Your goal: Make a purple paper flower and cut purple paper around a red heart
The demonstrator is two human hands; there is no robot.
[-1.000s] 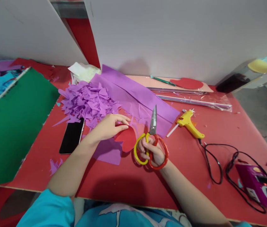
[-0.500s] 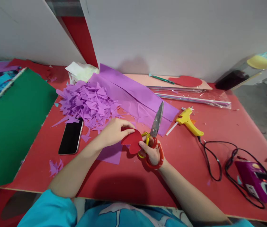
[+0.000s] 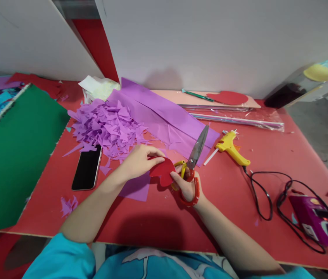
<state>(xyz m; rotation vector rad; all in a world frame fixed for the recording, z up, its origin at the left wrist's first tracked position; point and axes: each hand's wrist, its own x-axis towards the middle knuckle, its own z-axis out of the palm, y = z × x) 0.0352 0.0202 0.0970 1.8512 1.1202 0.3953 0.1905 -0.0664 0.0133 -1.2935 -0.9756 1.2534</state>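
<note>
A red paper heart (image 3: 164, 171) is pinched between both hands above the red table. My left hand (image 3: 140, 161) grips its left upper edge with thumb and fingers. My right hand (image 3: 189, 186) pinches the heart's right side between thumb and fingers. That same hand carries a pair of scissors (image 3: 197, 149) with red and yellow handles, hooked around it, blades pointing up and away. Beneath the hands lies a purple paper square (image 3: 136, 188). Just beyond my left hand is a heap of purple paper scraps (image 3: 106, 122).
A phone (image 3: 87, 168) lies left of my forearm. Purple sheets (image 3: 158, 112) stretch behind the hands. To the right are a yellow glue gun (image 3: 232, 149), its looping cord and a purple box (image 3: 306, 217). A green board (image 3: 27, 155) covers the left side.
The red heart has turned slightly in my fingers. The scissors in my right hand have tilted a little further right.
</note>
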